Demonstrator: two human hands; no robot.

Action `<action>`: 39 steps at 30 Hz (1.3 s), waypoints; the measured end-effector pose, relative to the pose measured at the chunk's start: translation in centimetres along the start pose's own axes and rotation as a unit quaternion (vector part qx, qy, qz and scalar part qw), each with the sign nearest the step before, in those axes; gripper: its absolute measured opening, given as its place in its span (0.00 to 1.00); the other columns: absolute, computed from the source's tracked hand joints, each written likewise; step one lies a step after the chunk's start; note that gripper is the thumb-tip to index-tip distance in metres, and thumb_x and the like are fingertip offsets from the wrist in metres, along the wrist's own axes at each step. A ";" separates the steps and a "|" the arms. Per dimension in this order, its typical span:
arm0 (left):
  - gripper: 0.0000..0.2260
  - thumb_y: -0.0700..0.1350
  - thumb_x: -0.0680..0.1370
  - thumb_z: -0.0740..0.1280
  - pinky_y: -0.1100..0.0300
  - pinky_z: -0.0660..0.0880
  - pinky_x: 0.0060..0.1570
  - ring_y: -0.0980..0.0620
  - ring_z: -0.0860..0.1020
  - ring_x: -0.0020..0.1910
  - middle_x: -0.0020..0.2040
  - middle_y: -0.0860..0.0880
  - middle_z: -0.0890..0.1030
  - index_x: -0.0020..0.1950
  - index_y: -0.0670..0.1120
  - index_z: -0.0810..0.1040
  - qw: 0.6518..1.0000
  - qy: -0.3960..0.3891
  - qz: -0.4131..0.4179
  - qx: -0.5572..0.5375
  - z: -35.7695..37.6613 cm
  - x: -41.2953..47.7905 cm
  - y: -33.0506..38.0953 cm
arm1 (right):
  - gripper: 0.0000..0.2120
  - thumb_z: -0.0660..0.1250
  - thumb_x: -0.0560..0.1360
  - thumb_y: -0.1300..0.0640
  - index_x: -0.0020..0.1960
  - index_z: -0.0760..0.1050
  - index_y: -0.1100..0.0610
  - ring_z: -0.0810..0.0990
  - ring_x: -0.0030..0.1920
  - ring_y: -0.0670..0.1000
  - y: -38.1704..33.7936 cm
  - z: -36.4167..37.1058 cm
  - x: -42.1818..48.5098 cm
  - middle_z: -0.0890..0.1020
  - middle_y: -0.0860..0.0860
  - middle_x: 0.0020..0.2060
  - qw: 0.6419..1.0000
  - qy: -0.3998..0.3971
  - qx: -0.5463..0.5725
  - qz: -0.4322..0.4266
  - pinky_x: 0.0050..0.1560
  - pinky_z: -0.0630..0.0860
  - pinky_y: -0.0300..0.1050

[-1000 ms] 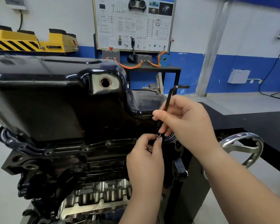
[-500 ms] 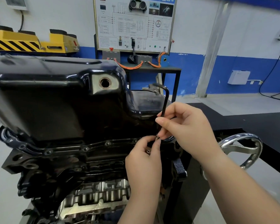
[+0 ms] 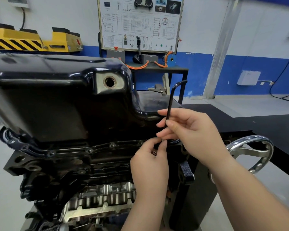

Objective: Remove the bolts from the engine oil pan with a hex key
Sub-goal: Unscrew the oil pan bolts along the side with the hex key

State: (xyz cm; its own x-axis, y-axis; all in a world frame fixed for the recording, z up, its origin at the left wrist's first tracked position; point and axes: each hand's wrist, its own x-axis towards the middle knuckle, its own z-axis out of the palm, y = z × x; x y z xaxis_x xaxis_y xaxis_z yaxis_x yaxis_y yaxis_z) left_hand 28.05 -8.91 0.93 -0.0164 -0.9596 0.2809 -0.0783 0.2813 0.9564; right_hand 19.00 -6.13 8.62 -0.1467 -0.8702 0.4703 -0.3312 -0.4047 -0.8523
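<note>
A glossy black oil pan sits on top of the upturned engine block. Bolts stand along its front flange. A black L-shaped hex key stands nearly upright at the flange's right end, short arm pointing right. My right hand pinches its shaft between thumb and fingers. My left hand pinches the key's lower tip at the flange, with a small bolt held inside its curled fingers. The key's tip and the bolt under it are hidden by my fingers.
A chrome handwheel of the engine stand sticks out to the right, close to my right forearm. A black bench lies behind it. A wiring trainer board and a yellow lift stand at the back wall.
The hex key has been twirled: its short arm pointed right, then left, and points right again now. Both hands have stayed at the flange's right end.
</note>
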 end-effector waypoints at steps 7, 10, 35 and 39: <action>0.03 0.53 0.74 0.68 0.68 0.64 0.26 0.61 0.71 0.25 0.26 0.59 0.75 0.43 0.61 0.80 1.000 -0.005 -0.008 -0.005 -0.1 0.0 0.2 | 0.13 0.68 0.73 0.69 0.40 0.80 0.52 0.85 0.34 0.52 0.6 0.3 0.0 0.84 0.53 0.34 0.999 0.045 0.021 -0.011 0.36 0.80 0.39; 0.04 0.53 0.74 0.67 0.67 0.64 0.24 0.60 0.71 0.25 0.28 0.58 0.75 0.41 0.63 0.79 1.000 -0.009 0.002 -0.012 -0.3 -0.1 0.3 | 0.14 0.71 0.71 0.67 0.35 0.77 0.49 0.84 0.32 0.53 0.9 0.5 -0.1 0.83 0.53 0.30 0.999 0.047 0.020 -0.015 0.34 0.80 0.41; 0.05 0.53 0.74 0.68 0.68 0.65 0.25 0.61 0.71 0.24 0.27 0.59 0.77 0.41 0.64 0.79 1.000 -0.011 -0.006 -0.027 -0.4 0.0 0.2 | 0.12 0.61 0.78 0.66 0.55 0.77 0.54 0.84 0.33 0.51 0.1 0.0 -0.2 0.84 0.54 0.41 0.999 0.043 0.025 -0.021 0.36 0.80 0.39; 0.03 0.53 0.74 0.68 0.67 0.67 0.27 0.62 0.73 0.25 0.29 0.60 0.77 0.42 0.63 0.79 1.000 -0.010 -0.003 -0.023 -0.3 0.0 0.1 | 0.13 0.58 0.78 0.51 0.60 0.74 0.42 0.84 0.35 0.56 -0.2 -0.1 0.0 0.83 0.55 0.38 0.998 0.027 0.057 -0.016 0.38 0.81 0.44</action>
State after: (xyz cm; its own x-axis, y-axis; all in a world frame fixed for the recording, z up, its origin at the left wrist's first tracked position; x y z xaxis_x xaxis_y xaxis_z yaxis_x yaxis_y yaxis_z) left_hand 28.35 -8.93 1.04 -0.0368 -0.9609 0.2743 -0.0323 0.2755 0.9608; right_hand 18.98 -6.00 8.81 -0.1881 -0.8413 0.5068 -0.2287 -0.4643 -0.8556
